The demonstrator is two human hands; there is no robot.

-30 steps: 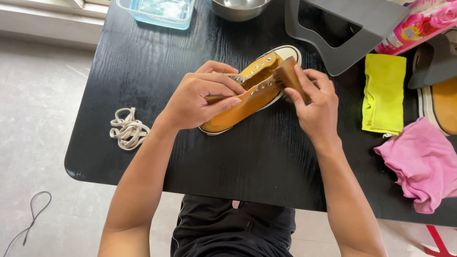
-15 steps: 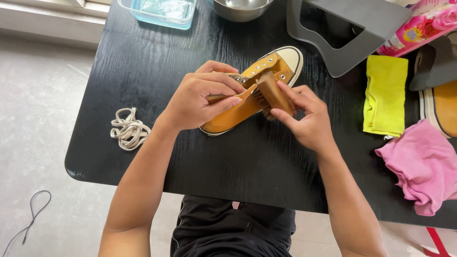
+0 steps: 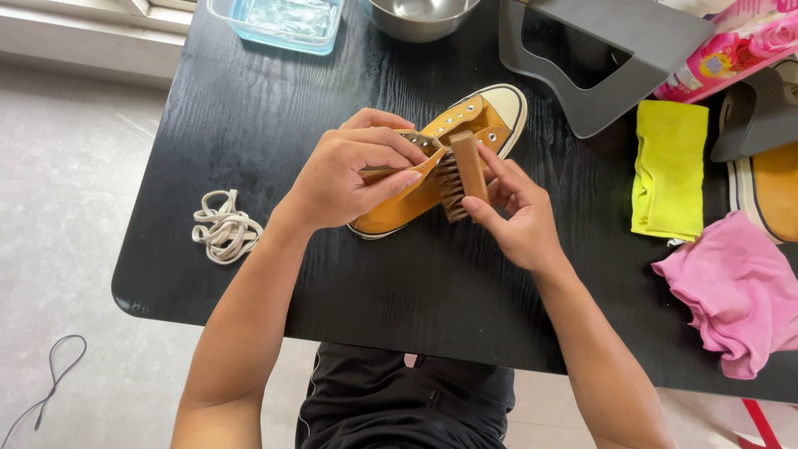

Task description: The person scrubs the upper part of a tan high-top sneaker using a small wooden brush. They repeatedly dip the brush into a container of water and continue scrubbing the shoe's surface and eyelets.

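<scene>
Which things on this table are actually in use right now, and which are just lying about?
In use:
left hand steadying the mustard-yellow sneaker
right hand holding the wooden brush, bristles against the sneaker

Lying about:
coiled white laces
yellow cloth
pink cloth
metal bowl
clear blue container
second sneaker at the right edge

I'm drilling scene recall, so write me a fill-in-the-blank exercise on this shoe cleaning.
1. The right hand holds a wooden ____ against the shoe.
2. The left hand steadies the shoe, whose colour is ____.
3. The loose laces lie on the table to the ____ of the shoe.
4. The cloth beside the pink one is ____.

Missing words: brush; mustard yellow; left; yellow
</scene>
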